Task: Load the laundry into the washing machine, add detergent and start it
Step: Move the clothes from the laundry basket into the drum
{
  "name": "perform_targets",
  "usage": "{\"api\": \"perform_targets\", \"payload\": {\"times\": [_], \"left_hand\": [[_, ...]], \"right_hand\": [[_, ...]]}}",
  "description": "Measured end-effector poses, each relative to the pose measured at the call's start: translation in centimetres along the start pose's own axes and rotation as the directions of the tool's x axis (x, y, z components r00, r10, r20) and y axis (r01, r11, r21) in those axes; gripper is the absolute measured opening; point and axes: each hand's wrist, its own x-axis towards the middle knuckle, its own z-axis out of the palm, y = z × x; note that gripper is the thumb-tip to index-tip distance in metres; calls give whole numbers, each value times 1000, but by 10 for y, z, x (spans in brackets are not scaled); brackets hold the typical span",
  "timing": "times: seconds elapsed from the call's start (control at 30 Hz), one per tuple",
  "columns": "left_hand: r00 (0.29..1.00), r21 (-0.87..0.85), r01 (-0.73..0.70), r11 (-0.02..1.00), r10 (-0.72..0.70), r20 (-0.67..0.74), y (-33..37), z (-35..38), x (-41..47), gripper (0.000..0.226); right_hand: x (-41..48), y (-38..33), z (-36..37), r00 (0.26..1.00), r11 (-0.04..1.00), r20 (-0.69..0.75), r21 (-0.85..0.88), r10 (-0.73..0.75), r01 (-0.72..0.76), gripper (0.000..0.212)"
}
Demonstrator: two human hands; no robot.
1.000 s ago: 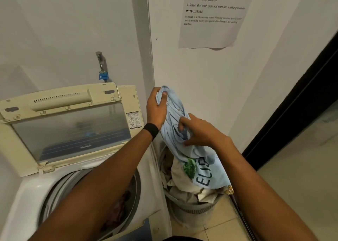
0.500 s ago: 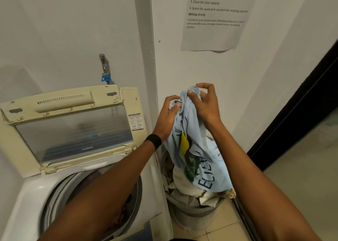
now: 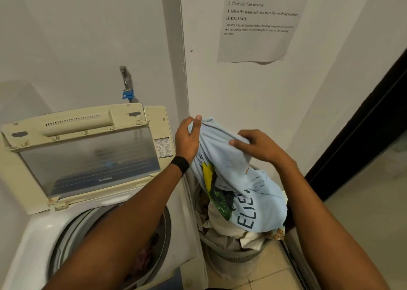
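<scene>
Top-loading washing machine sits at far left, against the wall. Its lid is raised and leans back, clear panel facing the camera. Drum is open; some dark and pinkish laundry shows inside near its right rim. A wall tap with a blue fitting is above the lid's rear right corner.

Left forearm crosses above the drum opening, with a black wristband at the wrist. Left hand is past the machine's right edge, fingers curled round the upper edge of a light blue T-shirt, thumb tip pointing up.

The T-shirt hangs between both hands, above the laundry basket. Its lower part drapes over the heap of clothes in the basket. Dark lettering and a yellow-green print are visible on the front.

Right hand is just right of the left, slightly lower, fingers bent into a fold of the same shirt and gripping it.

The basket, grey, stands on the tiled floor just beside the machine's right side.

A printed instruction sheet is on the wall above the hands. Dark door frame at the right edge
</scene>
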Motion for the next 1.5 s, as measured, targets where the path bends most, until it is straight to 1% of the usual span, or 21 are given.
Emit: {"api": "perform_targets", "payload": {"times": [0.13, 0.2, 0.27, 0.33, 0.4, 0.43, 0.5, 0.53, 0.57, 0.63, 0.7, 0.77, 0.83, 0.9, 0.97, 1.03, 1.17, 1.23, 1.3, 1.4, 1.5], "left_hand": [[1000, -52, -11, 999, 12, 8, 4, 1, 1, 35], [997, -76, -53, 996, 57, 58, 12, 9, 0, 28], [981, -69, -99, 993, 109, 160, 20, 20, -4, 17], [970, -104, -82, 991, 104, 220, 24, 27, -7, 22], [977, -129, -71, 989, 95, 191, 24, 27, -7, 26], [981, -113, -75, 991, 93, 171, 23, 24, -6, 25], [986, -70, -70, 995, 80, 146, 18, 17, -4, 26], [989, -60, -64, 996, 71, 127, 17, 13, -4, 28], [992, -57, -60, 997, 66, 105, 15, 10, -5, 30], [995, -46, -49, 998, 52, 82, 12, 4, -3, 33], [995, -17, -48, 999, 49, 89, 8, -3, -1, 32], [994, -9, -47, 999, 48, 95, 4, -6, -1, 30], [992, -24, -54, 998, 57, 110, 3, -2, -2, 27], [984, -21, -93, 995, 95, 149, 6, 10, -4, 22], [961, -40, -147, 988, 152, 231, 13, 24, -9, 22], [940, -103, -135, 985, 160, 301, 18, 33, -13, 29], [957, -118, -65, 991, 96, 273, 12, 25, -14, 16], [979, -110, -57, 992, 77, 187, 10, 20, -10, 11], [992, -103, -55, 993, 66, 111, 11, 17, -6, 12], [981, 22, -93, 995, 88, 172, 10, 16, -3, 20], [971, -8, -89, 996, 89, 223, 13, 19, -9, 29]], "right_hand": [[-4, -17, -19, 958, 971, -288, 225, -13, 81, 16], [2, -30, -16, 925, 952, -378, 271, -31, 142, 17], [8, -45, -5, 933, 936, -347, 291, -90, 199, 17], [11, -56, 4, 961, 888, -258, 412, -99, 202, 20], [10, -56, 2, 994, 816, -78, 568, -70, 102, 27], [7, -52, -1, 996, 812, 31, 581, -89, 55, 34], [2, -42, -7, 975, 903, 205, 430, -88, -9, 54], [-1, -37, -9, 968, 948, 248, 315, -40, -41, 58], [-3, -32, -13, 967, 976, 256, 203, 19, -73, 55], [-6, -22, -25, 968, 995, 227, -6, 103, -104, 33], [-9, -16, -38, 986, 992, 136, -91, 99, -88, 22], [-11, -15, -46, 996, 997, -74, 73, 45, -39, 20], [-9, -21, -43, 950, 956, -311, 285, 27, 66, 13], [-2, -33, -30, 920, 910, -389, 397, 45, 123, 11], [4, -46, -13, 949, 865, -311, 489, 52, 113, 12], [6, -53, -1, 984, 794, -175, 600, 13, 97, 22], [1, -43, -2, 999, 651, 6, 759, -46, 26, 41], [-6, -34, 0, 999, 675, -30, 736, -44, 52, 43], [-14, -28, 6, 999, 753, -41, 658, 2, 25, 41], [-18, -24, 12, 999, 820, 20, 570, 43, -47, 37], [-14, -27, 9, 983, 841, -175, 539, 56, 48, 14]]}}
